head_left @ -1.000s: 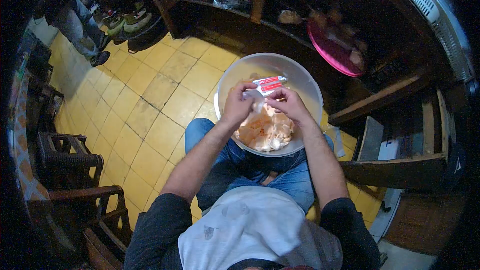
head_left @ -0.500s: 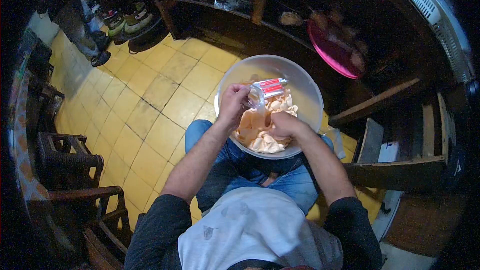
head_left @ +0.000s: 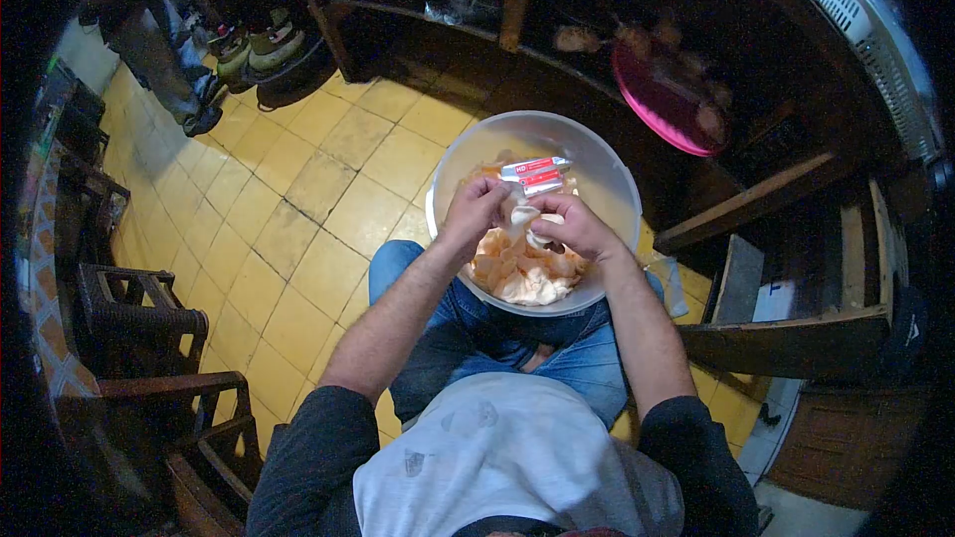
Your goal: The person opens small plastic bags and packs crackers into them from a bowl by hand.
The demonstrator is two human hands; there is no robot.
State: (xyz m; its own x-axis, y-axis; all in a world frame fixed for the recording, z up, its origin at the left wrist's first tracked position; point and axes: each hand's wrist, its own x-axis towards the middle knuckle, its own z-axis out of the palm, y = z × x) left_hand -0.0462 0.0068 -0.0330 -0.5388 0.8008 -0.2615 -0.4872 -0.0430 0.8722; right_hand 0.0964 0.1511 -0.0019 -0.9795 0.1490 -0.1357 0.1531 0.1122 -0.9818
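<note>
Pale crackers (head_left: 525, 284), probably feather-light, stiff and easily snapped, pile toward six o'clock in the tub (head_left: 614, 179), with red-and-white packets (head_left: 539, 176) at twelve; a loose hold on their curled edges should suit. At ten o'clock the left hand (head_left: 477, 209) pinches what looks like a thin bag (head_left: 515, 202), likely slack and slippery, best gripped at its rim, while at three the right hand's (head_left: 575, 226) fingers close on seemingly similar pieces.
</note>
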